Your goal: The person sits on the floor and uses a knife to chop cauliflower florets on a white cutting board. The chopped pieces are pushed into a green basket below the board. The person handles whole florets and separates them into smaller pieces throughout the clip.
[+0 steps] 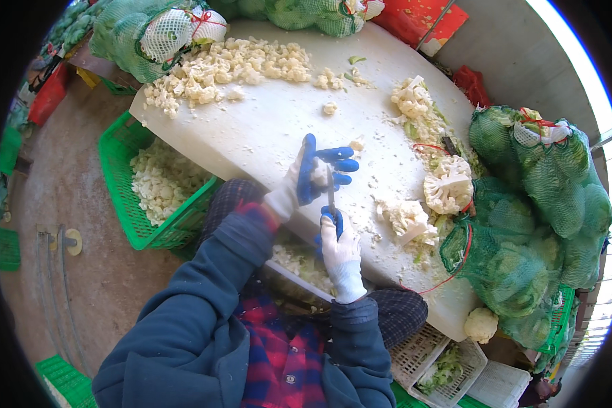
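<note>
My left hand (316, 171), in a white glove with blue coating, holds a small piece of cauliflower (320, 171) against its palm, fingers spread. My right hand (339, 245), gloved alike, grips a small knife (331, 188), its blade pointing up beside the piece. Both are over the near edge of a white tabletop (275, 122). Cut cauliflower florets (234, 64) are heaped at its far left. Larger cauliflower chunks (448, 186) lie on the right among trimmings. One small floret (330, 108) lies beyond my hands.
A green plastic crate (158, 239) of florets stands left of my knees. Below my hands is a container (298, 273) with cauliflower bits. Green mesh sacks (556, 188) line the right side; others (127, 38) lie at the far edge. A whole cauliflower head (481, 325) sits near the right corner.
</note>
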{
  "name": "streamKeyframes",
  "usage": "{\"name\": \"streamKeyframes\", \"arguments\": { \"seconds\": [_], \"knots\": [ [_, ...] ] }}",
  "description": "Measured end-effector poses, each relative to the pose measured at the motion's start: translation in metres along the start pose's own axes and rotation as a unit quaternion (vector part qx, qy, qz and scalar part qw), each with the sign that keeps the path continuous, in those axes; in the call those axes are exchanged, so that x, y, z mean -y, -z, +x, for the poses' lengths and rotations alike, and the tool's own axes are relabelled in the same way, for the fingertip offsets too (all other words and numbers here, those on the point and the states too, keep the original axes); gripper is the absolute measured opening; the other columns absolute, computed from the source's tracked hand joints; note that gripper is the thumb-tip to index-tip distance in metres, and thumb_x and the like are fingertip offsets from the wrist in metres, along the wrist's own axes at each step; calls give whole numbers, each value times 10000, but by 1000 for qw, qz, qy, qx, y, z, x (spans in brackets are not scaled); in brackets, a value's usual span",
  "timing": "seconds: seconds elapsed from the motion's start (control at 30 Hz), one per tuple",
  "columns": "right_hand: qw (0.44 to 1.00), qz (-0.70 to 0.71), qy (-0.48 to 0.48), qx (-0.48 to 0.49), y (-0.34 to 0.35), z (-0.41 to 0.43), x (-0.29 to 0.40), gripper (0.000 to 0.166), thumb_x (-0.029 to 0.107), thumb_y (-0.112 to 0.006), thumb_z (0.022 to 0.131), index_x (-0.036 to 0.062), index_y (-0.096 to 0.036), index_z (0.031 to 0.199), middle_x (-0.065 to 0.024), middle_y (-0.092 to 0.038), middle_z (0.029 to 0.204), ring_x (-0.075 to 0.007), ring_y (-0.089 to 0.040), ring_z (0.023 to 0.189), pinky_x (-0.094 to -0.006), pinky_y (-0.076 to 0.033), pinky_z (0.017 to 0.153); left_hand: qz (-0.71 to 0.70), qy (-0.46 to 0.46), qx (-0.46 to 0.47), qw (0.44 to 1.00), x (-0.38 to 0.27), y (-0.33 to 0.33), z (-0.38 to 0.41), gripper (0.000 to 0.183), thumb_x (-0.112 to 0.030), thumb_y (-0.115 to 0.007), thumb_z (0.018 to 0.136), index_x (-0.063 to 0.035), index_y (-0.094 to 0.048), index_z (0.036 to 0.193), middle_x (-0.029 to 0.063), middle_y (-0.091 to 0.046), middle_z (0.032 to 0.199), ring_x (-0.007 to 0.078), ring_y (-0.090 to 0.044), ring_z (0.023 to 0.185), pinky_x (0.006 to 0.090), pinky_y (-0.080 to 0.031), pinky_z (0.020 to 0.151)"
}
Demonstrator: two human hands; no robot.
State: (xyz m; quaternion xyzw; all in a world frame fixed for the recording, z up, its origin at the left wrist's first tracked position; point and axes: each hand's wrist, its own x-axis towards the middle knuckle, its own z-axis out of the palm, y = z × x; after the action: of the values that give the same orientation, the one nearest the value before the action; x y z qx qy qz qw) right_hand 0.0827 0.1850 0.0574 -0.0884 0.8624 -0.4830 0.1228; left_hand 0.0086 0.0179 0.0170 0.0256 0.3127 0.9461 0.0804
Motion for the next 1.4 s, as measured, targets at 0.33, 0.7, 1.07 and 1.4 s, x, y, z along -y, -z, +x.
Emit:
{"name": "streamKeyframes", "arguments": {
  "seconds": [0.33,0.7,1.07,1.4],
  "knots": [
    [954,-205,218,29,43,17,-6,283,275,-602,945,54,-643,1117,-172,-687,975,-354,-660,890,-427,-520,774,160,178,4,971,-18,42,22,1215,-1006,-273,651,-31,-578,1310,231,-694,1023,358,-676,641,341,-496,455],
    [988,-14,-76,131,17,47,-12,342,371,-541,985,52,-627,1075,-130,-663,815,-266,-646,728,-391,-515,688,46,136,-18,989,-21,45,23,1136,-917,-300,766,19,-473,1386,263,-681,1071,170,-566,507,238,-474,436],
    [949,266,-165,-45,35,7,-27,294,297,-482,1033,52,-591,1154,-16,-558,664,-85,-509,511,-241,-419,469,849,-210,-56,482,36,-23,22,738,-591,-522,912,-97,-456,1456,165,-357,1551,395,-179,1485,575,26,1190],
    [942,50,-155,-294,104,-21,-48,479,303,-663,908,47,-551,1298,-145,-679,895,-249,-655,768,-374,-518,733,868,-142,172,443,60,-35,62,564,-466,-647,869,-152,-560,1330,104,-502,1435,341,-345,1418,578,-116,1197]
  ]
}}
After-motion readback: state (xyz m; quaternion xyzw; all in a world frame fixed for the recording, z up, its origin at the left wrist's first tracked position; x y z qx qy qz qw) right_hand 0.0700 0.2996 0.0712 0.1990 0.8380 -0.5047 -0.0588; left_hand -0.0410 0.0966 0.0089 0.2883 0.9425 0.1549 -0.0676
